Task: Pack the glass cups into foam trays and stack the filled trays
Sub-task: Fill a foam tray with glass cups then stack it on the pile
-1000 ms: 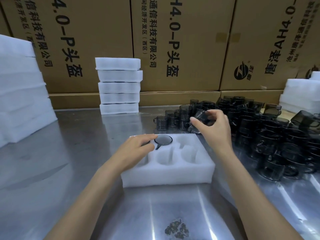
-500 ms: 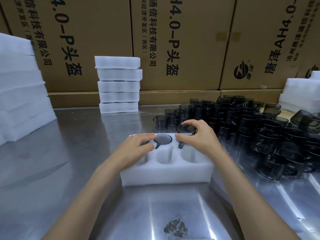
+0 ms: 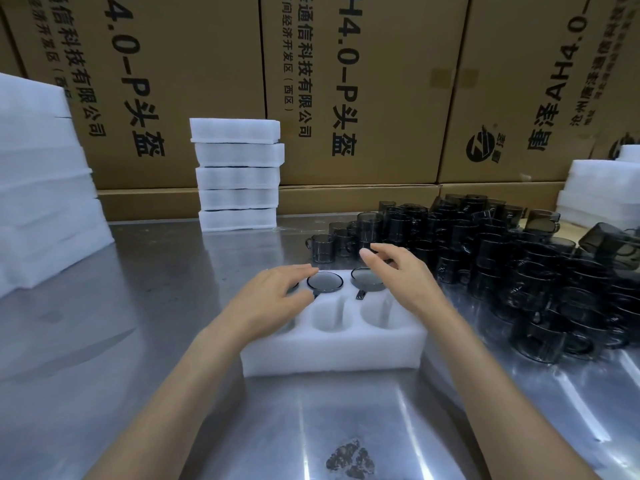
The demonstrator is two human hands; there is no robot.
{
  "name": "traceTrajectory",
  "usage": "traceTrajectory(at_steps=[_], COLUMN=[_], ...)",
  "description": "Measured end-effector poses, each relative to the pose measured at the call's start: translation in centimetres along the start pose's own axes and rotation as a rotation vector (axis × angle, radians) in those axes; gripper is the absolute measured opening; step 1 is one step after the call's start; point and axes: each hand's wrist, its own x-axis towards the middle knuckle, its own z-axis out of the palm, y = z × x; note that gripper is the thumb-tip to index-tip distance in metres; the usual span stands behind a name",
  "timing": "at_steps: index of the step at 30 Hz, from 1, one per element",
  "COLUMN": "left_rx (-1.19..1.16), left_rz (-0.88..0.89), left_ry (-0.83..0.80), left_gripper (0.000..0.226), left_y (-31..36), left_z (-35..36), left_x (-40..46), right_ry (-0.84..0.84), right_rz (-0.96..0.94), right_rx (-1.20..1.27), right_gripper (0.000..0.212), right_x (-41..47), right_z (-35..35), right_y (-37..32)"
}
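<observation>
While the left hand point(image 3: 273, 299) lies flat and spread, hiding the foam tray's point(image 3: 332, 351) left pockets, two glass cups point(image 3: 325, 281) fill its far row; the right hand point(image 3: 401, 275) hovers loosely spread, empty.

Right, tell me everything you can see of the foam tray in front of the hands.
The foam tray is a thick white block of soft-looking foam, lying flat on the steel table. Its top has round pockets in two rows. Two far pockets visibly hold dark glass cups, handles pointing toward the camera; the two visible near pockets are empty. The left hand rests on its left part, hiding the pockets there. The right hand hovers open above the far right corner.
</observation>
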Motion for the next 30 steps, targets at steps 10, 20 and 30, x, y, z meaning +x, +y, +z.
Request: traceTrajectory(at_steps=[10, 20, 30], left_rx=[0.147, 0.273, 0.077], left_rz=[0.155, 0.135, 0.149], left_ry=[-0.128, -0.270, 0.085], left_gripper=[0.055, 0.050, 0.043], left_y=[3.9, 4.2, 3.3], left_z=[1.6, 3.5, 3.9], left_x=[2.1, 3.3, 2.9], right_ry=[-0.120, -0.404, 0.178], right_rz=[-0.131, -0.075, -0.051], right_rx=[0.095, -0.152, -0.306], right_gripper=[0.043, 0.045, 0.038], right_x=[-1.4, -0.8, -2.0], right_z=[-1.1, -0.9, -1.0], right_y=[1.8, 2.2, 1.4])
